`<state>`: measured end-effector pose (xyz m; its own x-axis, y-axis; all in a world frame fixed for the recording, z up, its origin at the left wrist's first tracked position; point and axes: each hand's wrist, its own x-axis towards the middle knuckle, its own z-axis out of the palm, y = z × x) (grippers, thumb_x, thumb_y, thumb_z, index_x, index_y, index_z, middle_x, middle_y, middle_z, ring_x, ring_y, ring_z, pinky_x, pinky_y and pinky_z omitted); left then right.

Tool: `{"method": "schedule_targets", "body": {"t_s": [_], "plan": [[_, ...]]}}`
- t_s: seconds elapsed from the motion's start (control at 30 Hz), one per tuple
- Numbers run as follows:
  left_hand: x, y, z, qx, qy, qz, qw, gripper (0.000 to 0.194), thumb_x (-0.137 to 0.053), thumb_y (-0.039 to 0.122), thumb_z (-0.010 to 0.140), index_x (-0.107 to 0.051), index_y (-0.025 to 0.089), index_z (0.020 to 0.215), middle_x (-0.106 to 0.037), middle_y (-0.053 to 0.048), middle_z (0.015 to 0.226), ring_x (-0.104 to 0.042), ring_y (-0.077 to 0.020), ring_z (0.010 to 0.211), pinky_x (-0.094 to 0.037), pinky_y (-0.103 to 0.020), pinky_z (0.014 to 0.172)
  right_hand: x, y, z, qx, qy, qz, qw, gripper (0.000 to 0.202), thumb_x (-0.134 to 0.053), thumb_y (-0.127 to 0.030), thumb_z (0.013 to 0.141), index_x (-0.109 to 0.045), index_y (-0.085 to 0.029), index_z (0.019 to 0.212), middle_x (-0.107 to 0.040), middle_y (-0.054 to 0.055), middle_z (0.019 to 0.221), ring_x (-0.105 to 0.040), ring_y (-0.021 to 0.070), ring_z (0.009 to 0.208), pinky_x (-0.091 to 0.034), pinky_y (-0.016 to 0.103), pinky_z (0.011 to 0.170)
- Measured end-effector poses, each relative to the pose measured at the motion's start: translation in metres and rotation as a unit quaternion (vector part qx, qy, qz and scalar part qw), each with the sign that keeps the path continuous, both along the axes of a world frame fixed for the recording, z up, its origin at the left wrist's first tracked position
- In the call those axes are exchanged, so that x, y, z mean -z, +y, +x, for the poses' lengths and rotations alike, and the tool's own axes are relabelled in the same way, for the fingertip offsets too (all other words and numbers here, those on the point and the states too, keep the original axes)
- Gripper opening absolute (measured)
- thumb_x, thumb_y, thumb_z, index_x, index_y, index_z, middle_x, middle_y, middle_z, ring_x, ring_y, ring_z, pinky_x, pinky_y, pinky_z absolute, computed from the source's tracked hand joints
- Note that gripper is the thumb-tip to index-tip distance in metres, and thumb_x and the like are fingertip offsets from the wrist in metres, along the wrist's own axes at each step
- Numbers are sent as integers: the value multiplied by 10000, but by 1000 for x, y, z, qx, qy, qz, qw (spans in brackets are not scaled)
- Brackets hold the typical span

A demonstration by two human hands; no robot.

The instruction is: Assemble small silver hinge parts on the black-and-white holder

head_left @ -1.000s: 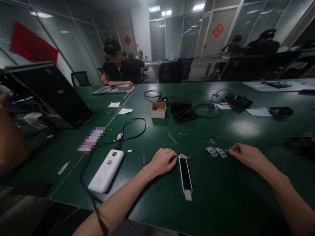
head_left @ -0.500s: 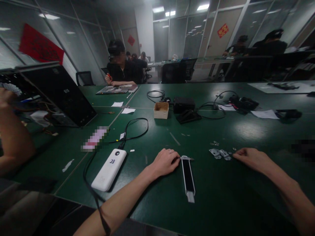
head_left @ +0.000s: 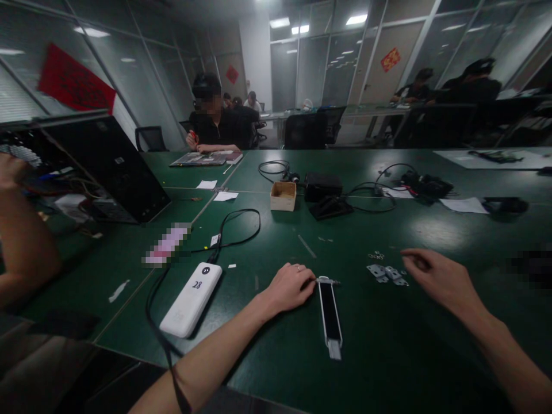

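The black strip (head_left: 330, 313) with white edges lies flat on the table (head_left: 276, 359); it could go askew if the left hand (head_left: 294, 286) pushes its far end. This hand rests palm down, fingers curled there. A careless sweep could scatter the metal plates (head_left: 377, 272); beside them the right hand (head_left: 440, 282) bends, well apart; whether either hand pinches something, I cannot tell. Small rings (head_left: 376, 255) lie just beyond

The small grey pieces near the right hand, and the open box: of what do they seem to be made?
Grey pieces: probably metal, judging by their dull silvery sheen.
Open box: perhaps cardboard or thin wood; its matte tan walls leave this open.
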<state>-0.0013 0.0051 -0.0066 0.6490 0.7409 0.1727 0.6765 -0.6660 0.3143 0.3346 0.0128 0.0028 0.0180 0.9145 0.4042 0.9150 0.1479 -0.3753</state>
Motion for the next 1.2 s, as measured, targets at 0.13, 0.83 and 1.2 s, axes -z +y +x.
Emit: {"method": "schedule_targets", "body": {"t_s": [0.13,0.83,1.2], "plan": [[-3,0,0,1,0,-2,1000,133,-478,235,917,-591,175,955,-642,-33,891,-596,-171,829,-409,-287,733,-8,-10,-43,-133,44,-21,990,370,-424,-455,872,-656,-192,989,-677,85,890,-634,196,723,-519,319,619],[-2,0,0,0,-6,5,1000,121,-492,226,902,-597,175,936,-643,-25,869,-598,-171,816,-406,-285,722,20,-20,-92,-284,94,-107,948,221,-495,-308,899,-663,-232,1022,-688,43,969,-651,186,878,-548,329,757],[-5,-1,1,-5,2,-5,1000,126,-489,226,902,-599,174,933,-645,-30,877,-599,-172,824,-410,-286,728,14,-23,-100,-292,98,-70,949,246,-476,-327,907,-674,-239,1023,-707,42,887,-666,182,774,-559,319,687]]}}
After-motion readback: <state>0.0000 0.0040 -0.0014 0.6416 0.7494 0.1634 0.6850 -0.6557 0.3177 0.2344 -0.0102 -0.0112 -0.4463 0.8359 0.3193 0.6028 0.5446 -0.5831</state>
